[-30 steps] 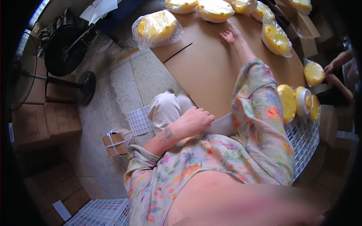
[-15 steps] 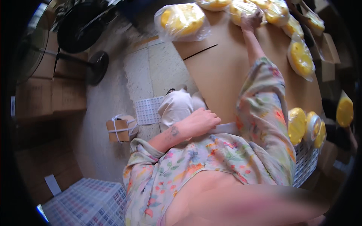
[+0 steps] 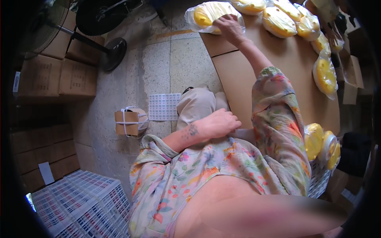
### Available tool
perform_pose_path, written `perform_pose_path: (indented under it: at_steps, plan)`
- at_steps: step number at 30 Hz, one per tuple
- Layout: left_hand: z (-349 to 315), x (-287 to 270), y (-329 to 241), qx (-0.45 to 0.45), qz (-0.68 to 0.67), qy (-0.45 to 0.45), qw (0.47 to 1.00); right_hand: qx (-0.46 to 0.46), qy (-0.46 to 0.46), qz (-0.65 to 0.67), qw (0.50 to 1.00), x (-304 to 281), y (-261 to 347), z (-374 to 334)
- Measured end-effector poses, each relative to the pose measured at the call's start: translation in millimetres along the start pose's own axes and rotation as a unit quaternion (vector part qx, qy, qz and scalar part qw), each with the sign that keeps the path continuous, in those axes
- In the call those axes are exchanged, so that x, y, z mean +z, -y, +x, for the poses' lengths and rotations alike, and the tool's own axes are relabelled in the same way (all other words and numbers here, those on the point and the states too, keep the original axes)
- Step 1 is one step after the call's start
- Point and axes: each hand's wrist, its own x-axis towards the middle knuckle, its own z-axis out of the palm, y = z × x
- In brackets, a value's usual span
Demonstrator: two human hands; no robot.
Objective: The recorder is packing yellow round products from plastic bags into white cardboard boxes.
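At the far left corner of the cardboard-topped table point(image 3: 234, 75), my right hand point(image 3: 231, 31) grips a yellow rounded piece in a clear plastic bag point(image 3: 202, 16), fingers bent over its wrapping. The fingertips are partly lost against the film. My left hand point(image 3: 219, 123) rests on my lap near the table's close edge, back up, fingers loosely curled with nothing visible in them. More bagged yellow pieces point(image 3: 279, 22) line the far edge and continue down the right side, ending with one bagged yellow piece point(image 3: 325, 75).
Several yellow rounds point(image 3: 313, 141) stand in a white basket point(image 3: 318, 178) at my right. A co-worker's hand point(image 3: 336, 40) shows at the far right. Leftward are a black fan base point(image 3: 115, 54), cardboard boxes point(image 3: 41, 77), a strapped bundle point(image 3: 129, 121) and a white plastic crate point(image 3: 85, 198).
My right hand has moved left from a bagged piece farther along the far edge to the leftmost one. The view has shifted slightly; my left hand stays on my lap.
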Motion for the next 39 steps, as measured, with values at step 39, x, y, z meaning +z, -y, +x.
perform_pose_path:
  at_steps: [39]
  plan:
    - [49,1,7,0.095,0.181,-0.145,0.968,0.26,0.051,-0.016,0.964,-193,133,-233]
